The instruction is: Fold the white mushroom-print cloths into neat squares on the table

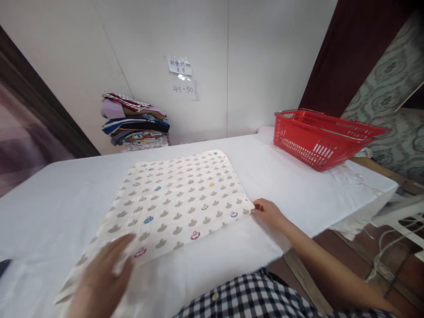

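Checked black-and-white shirt fabric (pixel 251 296) fills the near edge of view, below my hands. My left hand (pixel 102 274) lies flat, fingers together, on the near left corner of a cream square cloth printed with small grey and coloured shapes (pixel 179 198); my right hand (pixel 270 214) pinches its near right corner. It lies flat mid-table on the white-covered table (pixel 49 203), a red plastic basket (pixel 321 137) at the far right corner.

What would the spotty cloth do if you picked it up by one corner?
The spotty cloth would probably droop and unfold, since it lies thin and flat on the white table. It looks light; the right hand merely pinches its corner. It likely slides easily, as the left hand rests on its near edge.
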`<action>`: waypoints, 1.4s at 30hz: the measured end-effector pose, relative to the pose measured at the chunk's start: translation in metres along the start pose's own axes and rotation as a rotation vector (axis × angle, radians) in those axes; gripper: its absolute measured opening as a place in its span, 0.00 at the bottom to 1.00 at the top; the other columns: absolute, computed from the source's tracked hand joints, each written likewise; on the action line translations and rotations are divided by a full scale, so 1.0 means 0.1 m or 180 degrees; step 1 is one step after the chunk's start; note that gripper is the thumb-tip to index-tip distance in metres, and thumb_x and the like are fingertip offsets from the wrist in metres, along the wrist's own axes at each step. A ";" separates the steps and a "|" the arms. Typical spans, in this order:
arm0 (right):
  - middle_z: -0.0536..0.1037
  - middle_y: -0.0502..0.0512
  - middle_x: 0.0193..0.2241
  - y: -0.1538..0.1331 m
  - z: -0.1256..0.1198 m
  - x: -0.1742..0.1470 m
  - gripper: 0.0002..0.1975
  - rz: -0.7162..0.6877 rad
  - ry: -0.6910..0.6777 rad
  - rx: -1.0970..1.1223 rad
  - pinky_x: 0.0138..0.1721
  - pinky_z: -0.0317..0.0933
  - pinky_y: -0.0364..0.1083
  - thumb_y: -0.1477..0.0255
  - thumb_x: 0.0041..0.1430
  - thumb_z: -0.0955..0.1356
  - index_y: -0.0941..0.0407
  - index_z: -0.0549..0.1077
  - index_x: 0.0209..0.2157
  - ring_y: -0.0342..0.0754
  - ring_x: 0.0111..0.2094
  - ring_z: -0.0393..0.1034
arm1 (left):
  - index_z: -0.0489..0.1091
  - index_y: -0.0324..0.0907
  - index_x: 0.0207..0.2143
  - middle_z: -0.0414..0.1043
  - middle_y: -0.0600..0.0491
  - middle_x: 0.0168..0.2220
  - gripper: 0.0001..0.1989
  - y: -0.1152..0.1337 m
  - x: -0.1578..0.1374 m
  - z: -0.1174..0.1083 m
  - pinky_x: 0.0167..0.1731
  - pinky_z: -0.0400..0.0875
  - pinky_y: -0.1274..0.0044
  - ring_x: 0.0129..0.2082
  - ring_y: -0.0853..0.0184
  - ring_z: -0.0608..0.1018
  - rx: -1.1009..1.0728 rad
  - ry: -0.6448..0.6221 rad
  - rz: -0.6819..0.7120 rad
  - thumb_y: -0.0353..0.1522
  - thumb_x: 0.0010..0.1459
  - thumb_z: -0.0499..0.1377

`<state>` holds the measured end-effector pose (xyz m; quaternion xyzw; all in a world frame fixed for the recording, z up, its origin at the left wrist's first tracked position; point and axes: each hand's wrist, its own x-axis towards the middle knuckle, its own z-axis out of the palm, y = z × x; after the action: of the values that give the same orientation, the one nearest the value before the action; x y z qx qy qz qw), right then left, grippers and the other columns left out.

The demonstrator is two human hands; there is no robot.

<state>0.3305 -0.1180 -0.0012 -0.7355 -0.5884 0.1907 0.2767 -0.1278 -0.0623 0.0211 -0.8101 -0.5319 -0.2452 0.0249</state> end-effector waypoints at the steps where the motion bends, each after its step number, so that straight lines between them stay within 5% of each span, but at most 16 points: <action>1: 0.73 0.49 0.26 0.01 0.01 0.00 0.07 0.0003 0.0031 0.0081 0.30 0.56 0.43 0.67 0.50 0.64 0.54 0.71 0.29 0.44 0.27 0.64 | 0.57 0.58 0.56 0.66 0.56 0.51 0.24 0.25 0.09 0.12 0.47 0.69 0.66 0.51 0.59 0.69 -0.0332 -0.0136 0.0245 0.40 0.55 0.48; 3: 0.72 0.48 0.25 0.01 0.03 -0.01 0.06 0.0006 0.0097 0.0309 0.29 0.57 0.43 0.67 0.50 0.64 0.54 0.71 0.28 0.44 0.26 0.64 | 0.65 0.52 0.50 0.69 0.53 0.49 0.18 0.80 0.28 0.36 0.48 0.67 0.67 0.49 0.60 0.70 -0.0673 -0.0371 0.0689 0.39 0.57 0.49; 7: 0.71 0.48 0.24 0.02 0.08 -0.05 0.08 -0.0003 0.0195 0.0601 0.29 0.57 0.43 0.67 0.51 0.63 0.54 0.71 0.28 0.44 0.26 0.63 | 0.64 0.45 0.49 0.68 0.49 0.49 0.18 1.82 0.65 0.76 0.49 0.65 0.66 0.48 0.60 0.69 -0.0843 -0.0845 0.1548 0.38 0.57 0.52; 12: 0.74 0.50 0.29 0.10 0.15 -0.11 0.15 -0.0017 0.0192 0.1007 0.30 0.61 0.44 0.66 0.52 0.63 0.54 0.72 0.41 0.44 0.26 0.65 | 0.66 0.40 0.42 0.68 0.44 0.42 0.17 2.45 0.99 1.12 0.39 0.66 0.65 0.42 0.56 0.70 -0.0577 -0.1198 0.1711 0.40 0.53 0.56; 18: 0.75 0.53 0.32 0.17 0.13 -0.18 0.17 0.0223 0.0578 0.0853 0.29 0.61 0.45 0.65 0.52 0.62 0.56 0.72 0.42 0.45 0.25 0.66 | 0.68 0.42 0.29 0.70 0.50 0.32 0.07 2.43 1.17 1.36 0.33 0.63 0.74 0.34 0.65 0.72 -0.1265 -0.1330 0.0548 0.33 0.55 0.51; 24: 0.74 0.54 0.29 -0.08 0.05 -0.06 0.13 0.0219 0.0299 -0.0183 0.31 0.55 0.44 0.63 0.54 0.62 0.56 0.73 0.31 0.46 0.29 0.65 | 0.66 0.42 0.25 0.67 0.56 0.23 0.09 2.36 1.22 1.35 0.28 0.60 0.78 0.27 0.69 0.70 -0.2056 -0.1339 -0.0305 0.35 0.54 0.51; 27: 0.72 0.51 0.23 -0.15 0.05 -0.01 0.08 0.0336 0.0164 -0.0443 0.27 0.50 0.43 0.67 0.52 0.64 0.56 0.70 0.25 0.44 0.26 0.62 | 0.67 0.42 0.25 0.66 0.57 0.22 0.08 2.38 1.19 1.34 0.28 0.60 0.79 0.26 0.70 0.70 -0.2172 -0.1241 -0.0260 0.34 0.54 0.52; 35: 0.63 0.45 0.18 0.05 0.11 -0.08 0.08 0.0271 0.0442 0.0844 0.25 0.51 0.41 0.67 0.50 0.62 0.55 0.63 0.22 0.42 0.23 0.57 | 0.67 0.42 0.28 0.68 0.55 0.28 0.07 2.47 1.01 1.35 0.32 0.62 0.77 0.29 0.69 0.70 -0.1946 -0.0955 0.0482 0.34 0.55 0.52; 42: 0.67 0.48 0.21 0.09 0.06 -0.06 0.03 0.0276 0.0182 0.0295 0.28 0.52 0.41 0.73 0.45 0.63 0.56 0.66 0.21 0.43 0.26 0.60 | 0.67 0.43 0.37 0.68 0.51 0.35 0.08 2.54 0.91 1.34 0.37 0.63 0.73 0.37 0.64 0.70 -0.1276 -0.0954 0.1318 0.34 0.54 0.53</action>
<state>0.3323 -0.1241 -0.0112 -0.7518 -0.5383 0.2084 0.3187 0.1730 -0.0545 -0.0024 -0.9170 -0.2946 -0.2128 -0.1644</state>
